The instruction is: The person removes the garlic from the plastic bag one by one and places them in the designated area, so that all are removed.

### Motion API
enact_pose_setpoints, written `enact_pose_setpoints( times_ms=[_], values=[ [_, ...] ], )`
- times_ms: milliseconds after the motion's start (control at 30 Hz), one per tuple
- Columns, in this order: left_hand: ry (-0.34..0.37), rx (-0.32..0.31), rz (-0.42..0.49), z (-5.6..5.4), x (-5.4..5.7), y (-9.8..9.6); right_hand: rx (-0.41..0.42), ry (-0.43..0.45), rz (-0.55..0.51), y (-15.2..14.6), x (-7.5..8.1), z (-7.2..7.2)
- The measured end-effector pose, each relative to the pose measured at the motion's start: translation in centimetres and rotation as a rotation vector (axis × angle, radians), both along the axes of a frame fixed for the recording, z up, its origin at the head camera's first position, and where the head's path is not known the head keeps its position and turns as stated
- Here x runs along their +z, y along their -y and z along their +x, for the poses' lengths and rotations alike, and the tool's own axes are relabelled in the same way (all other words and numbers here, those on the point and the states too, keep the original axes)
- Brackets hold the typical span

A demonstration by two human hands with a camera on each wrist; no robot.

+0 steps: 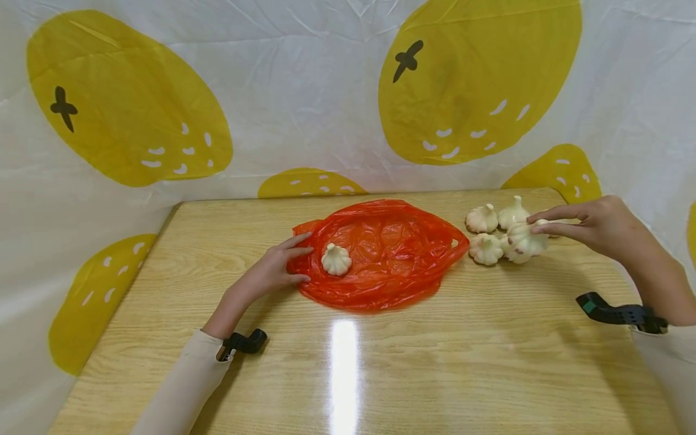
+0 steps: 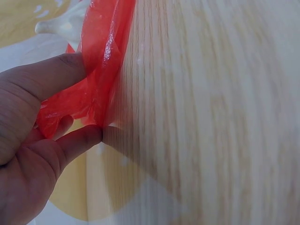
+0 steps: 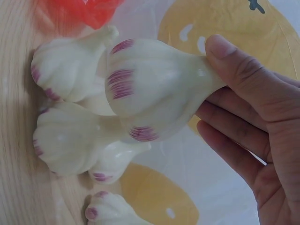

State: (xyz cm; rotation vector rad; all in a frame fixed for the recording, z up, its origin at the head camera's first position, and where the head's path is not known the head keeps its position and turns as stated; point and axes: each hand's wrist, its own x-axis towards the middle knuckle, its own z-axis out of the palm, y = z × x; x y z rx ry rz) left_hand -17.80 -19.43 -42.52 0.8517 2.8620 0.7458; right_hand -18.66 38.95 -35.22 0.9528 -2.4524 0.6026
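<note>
A red plastic bag [image 1: 391, 254] lies spread and open on the wooden table, with one garlic bulb [image 1: 336, 260] inside its left part. My left hand [image 1: 274, 266] holds the bag's left end, thumb and fingers spread on either side of the red film [image 2: 101, 65]. To the right, my right hand [image 1: 609, 226] pinches another garlic bulb [image 3: 150, 89] by its stem between thumb and fingers, over a group of bulbs. Bulbs in that group [image 1: 481, 219] stand close together beside the bag's right tip; the held one partly hides some.
The wooden table [image 1: 462, 368] runs up to a white curtain [image 1: 304, 90] printed with yellow fruit shapes at the back and sides. Dark wrist devices [image 1: 244, 342] sit on both forearms. A bright reflection lies on the table in front of the bag.
</note>
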Motion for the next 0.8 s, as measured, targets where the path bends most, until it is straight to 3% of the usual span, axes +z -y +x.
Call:
enact_pose_setpoints(
  times_ms=[133, 333, 533, 700, 800],
  values=[
    [0.003, 0.000, -0.003, -0.1, -0.1, 0.0, -0.024, 0.008, 0.008, -0.4, -0.2, -0.2],
    [0.000, -0.001, -0.007, -0.1, -0.3, 0.1, -0.131, 0.088, -0.005, -1.1, -0.6, -0.5],
    [0.003, 0.006, -0.008, -0.1, -0.3, 0.1, -0.197, 0.086, -0.001, -1.6, -0.5, -0.7],
    [0.000, 0.007, -0.010, -0.1, -0.2, 0.0, -0.311, 0.166, 0.010, -2.0, -0.2, -0.6],
    [-0.001, 0.005, -0.009, -0.2, -0.2, 0.0, -0.335, 0.205, -0.003, -2.3, 0.0, -0.6]
  ],
)
